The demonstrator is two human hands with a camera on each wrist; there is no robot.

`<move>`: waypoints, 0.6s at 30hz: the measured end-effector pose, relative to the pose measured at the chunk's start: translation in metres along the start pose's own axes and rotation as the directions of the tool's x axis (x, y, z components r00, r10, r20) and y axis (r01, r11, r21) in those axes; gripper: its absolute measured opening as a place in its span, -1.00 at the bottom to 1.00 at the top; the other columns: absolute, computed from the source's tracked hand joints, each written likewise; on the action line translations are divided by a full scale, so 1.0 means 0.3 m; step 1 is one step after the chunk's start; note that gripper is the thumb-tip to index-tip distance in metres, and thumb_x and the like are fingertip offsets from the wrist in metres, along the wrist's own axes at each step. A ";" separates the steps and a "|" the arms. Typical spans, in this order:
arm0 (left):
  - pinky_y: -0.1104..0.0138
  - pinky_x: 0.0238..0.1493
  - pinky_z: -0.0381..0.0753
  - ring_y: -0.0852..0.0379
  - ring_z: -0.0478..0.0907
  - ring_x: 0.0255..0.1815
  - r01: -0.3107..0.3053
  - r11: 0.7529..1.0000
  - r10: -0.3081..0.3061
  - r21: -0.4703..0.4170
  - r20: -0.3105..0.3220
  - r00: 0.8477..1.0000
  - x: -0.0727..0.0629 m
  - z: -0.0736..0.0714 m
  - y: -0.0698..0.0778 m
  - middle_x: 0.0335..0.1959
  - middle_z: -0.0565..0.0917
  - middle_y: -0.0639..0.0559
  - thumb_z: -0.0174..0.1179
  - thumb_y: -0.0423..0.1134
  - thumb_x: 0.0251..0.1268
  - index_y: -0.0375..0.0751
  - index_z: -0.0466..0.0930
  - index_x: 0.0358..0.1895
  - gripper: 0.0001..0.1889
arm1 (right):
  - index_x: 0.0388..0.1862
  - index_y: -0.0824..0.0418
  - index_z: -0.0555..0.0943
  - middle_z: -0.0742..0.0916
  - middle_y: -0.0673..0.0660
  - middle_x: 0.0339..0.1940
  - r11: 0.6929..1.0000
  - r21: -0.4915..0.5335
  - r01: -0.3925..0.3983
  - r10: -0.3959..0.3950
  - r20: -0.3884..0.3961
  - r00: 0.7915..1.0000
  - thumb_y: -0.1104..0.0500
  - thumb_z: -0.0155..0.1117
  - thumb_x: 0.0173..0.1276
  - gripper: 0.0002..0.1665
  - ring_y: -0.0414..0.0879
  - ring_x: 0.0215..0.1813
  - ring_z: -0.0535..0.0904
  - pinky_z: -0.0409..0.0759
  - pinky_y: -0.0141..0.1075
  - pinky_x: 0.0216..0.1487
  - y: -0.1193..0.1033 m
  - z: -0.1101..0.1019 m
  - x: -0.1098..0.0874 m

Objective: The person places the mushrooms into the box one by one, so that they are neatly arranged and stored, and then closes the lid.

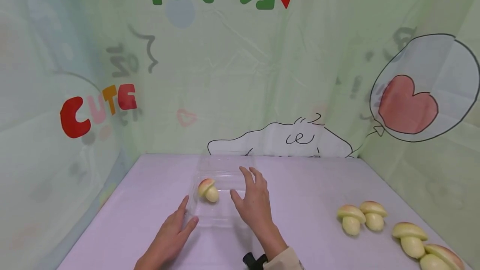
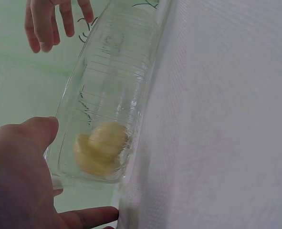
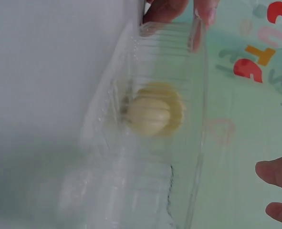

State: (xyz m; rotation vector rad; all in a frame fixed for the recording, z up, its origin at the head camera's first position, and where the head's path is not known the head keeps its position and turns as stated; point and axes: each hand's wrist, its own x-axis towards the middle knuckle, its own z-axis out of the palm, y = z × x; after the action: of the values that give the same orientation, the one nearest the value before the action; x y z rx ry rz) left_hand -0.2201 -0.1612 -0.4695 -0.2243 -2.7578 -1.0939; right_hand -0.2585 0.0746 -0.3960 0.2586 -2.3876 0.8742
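While the clear box [image 1: 226,209] sits on the pale table [image 1: 307,203], we find one mushroom [image 1: 208,191] inside it, on the left side, near the left wall. We note that its reddish cap points to the far left and its pale stem to the near right.

We locate the left hand [image 1: 170,234] at the near left corner of the box. Its thumb and fingers stand apart, reaching along the outside of the wall; in the left wrist view, we see the thumb at the rim.

We locate the right hand [image 1: 258,205] over the right side of the box, with thumb and fingers spread apart and holding nothing. In both wrist views, we see its fingers away from the rim. At this wrist we note a light sleeve [image 1: 286,260] and a black fitting [image 1: 255,261], the latter only partly in frame.

To the right, well apart from the box, we count four more mushrooms [image 1: 351,220] in two close pairs. The nearest one runs past the lower edge of the head view.

Behind the table, we see a green curtain [image 1: 240,66] printed with letters and, at right, a balloon [image 1: 457,74] bearing a red heart [image 1: 408,107]
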 end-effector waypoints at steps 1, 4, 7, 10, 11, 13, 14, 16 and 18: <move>-0.27 0.44 0.32 -0.37 0.39 0.47 0.001 1.000 -0.001 0.000 -0.001 1.000 0.000 0.000 0.000 0.38 0.54 -0.34 0.05 0.18 0.59 -0.18 0.05 0.67 -0.20 | 0.41 0.17 0.51 0.52 0.34 0.40 1.000 0.004 -0.013 0.013 0.003 1.000 0.15 0.55 0.25 -0.25 0.35 0.36 0.50 0.59 0.28 0.15 0.003 -0.005 0.003; -0.27 0.44 0.32 -0.37 0.38 0.48 0.007 1.000 -0.007 0.002 0.005 1.000 -0.001 -0.003 0.000 0.40 0.53 -0.33 0.04 0.19 0.59 -0.17 0.04 0.67 -0.19 | 0.42 0.17 0.51 0.51 0.35 0.41 0.999 0.014 -0.045 0.045 0.001 0.999 0.17 0.55 0.25 -0.25 0.35 0.35 0.50 0.61 0.28 0.12 0.012 -0.023 0.010; -0.28 0.44 0.32 -0.37 0.38 0.48 0.010 1.000 -0.010 0.000 0.010 1.000 -0.001 -0.004 0.002 0.40 0.53 -0.33 0.03 0.20 0.58 -0.16 0.04 0.67 -0.19 | 0.42 0.18 0.50 0.50 0.36 0.42 0.997 0.022 -0.068 0.068 -0.005 0.998 0.18 0.53 0.27 -0.26 0.35 0.37 0.49 0.61 0.27 0.13 0.023 -0.041 0.016; -0.28 0.43 0.32 -0.38 0.38 0.48 0.006 1.000 -0.006 0.000 0.007 1.000 0.000 -0.003 0.002 0.40 0.53 -0.34 0.04 0.19 0.59 -0.17 0.04 0.67 -0.19 | 0.42 0.20 0.51 0.49 0.36 0.43 0.996 0.027 -0.091 0.091 -0.012 0.996 0.20 0.51 0.27 -0.27 0.36 0.38 0.47 0.60 0.28 0.15 0.034 -0.056 0.021; -0.28 0.43 0.32 -0.38 0.38 0.48 0.002 1.000 -0.002 0.001 0.004 1.000 0.000 -0.003 0.002 0.39 0.53 -0.34 0.04 0.19 0.59 -0.18 0.05 0.67 -0.20 | 0.42 0.20 0.51 0.49 0.36 0.43 0.995 0.027 -0.096 0.097 -0.016 0.995 0.20 0.51 0.27 -0.27 0.36 0.38 0.47 0.60 0.28 0.15 0.038 -0.060 0.022; -0.29 0.43 0.32 -0.39 0.38 0.48 0.000 1.000 0.000 0.002 0.001 1.000 0.001 0.000 0.001 0.39 0.53 -0.35 0.04 0.17 0.59 -0.18 0.05 0.66 -0.20 | 0.42 0.20 0.51 0.49 0.36 0.43 0.994 0.028 -0.107 0.107 -0.020 0.994 0.20 0.50 0.27 -0.27 0.37 0.39 0.47 0.59 0.28 0.16 0.044 -0.066 0.024; -0.29 0.43 0.31 -0.39 0.37 0.48 0.002 1.000 -0.002 0.004 0.000 1.000 0.002 0.001 0.000 0.39 0.53 -0.36 0.04 0.18 0.59 -0.18 0.05 0.67 -0.20 | 0.42 0.21 0.51 0.49 0.37 0.43 0.994 0.026 -0.108 0.109 -0.024 0.994 0.20 0.51 0.27 -0.27 0.38 0.38 0.47 0.59 0.29 0.15 0.047 -0.069 0.025; -0.29 0.43 0.31 -0.40 0.38 0.47 0.003 1.000 -0.003 0.006 -0.001 1.000 0.003 0.004 -0.002 0.39 0.53 -0.36 0.04 0.18 0.59 -0.18 0.05 0.66 -0.20 | 0.42 0.21 0.51 0.49 0.37 0.43 0.993 0.022 -0.116 0.116 -0.024 0.993 0.19 0.51 0.27 -0.27 0.38 0.38 0.47 0.58 0.30 0.15 0.053 -0.074 0.025; -0.29 0.43 0.31 -0.40 0.37 0.48 0.008 1.000 -0.008 0.001 -0.001 1.000 0.004 0.006 -0.004 0.39 0.53 -0.36 0.04 0.19 0.59 -0.17 0.05 0.67 -0.20 | 0.43 0.20 0.50 0.48 0.37 0.45 0.992 0.018 -0.128 0.128 -0.020 0.992 0.18 0.51 0.27 -0.26 0.39 0.40 0.46 0.58 0.30 0.16 0.057 -0.079 0.024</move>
State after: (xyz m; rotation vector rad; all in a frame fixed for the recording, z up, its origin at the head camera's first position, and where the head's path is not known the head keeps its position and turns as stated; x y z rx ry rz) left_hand -0.2216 -0.1607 -0.4713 -0.2127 -2.7610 -1.0944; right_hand -0.2598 0.1031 -0.3862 0.1028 -2.3990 0.9507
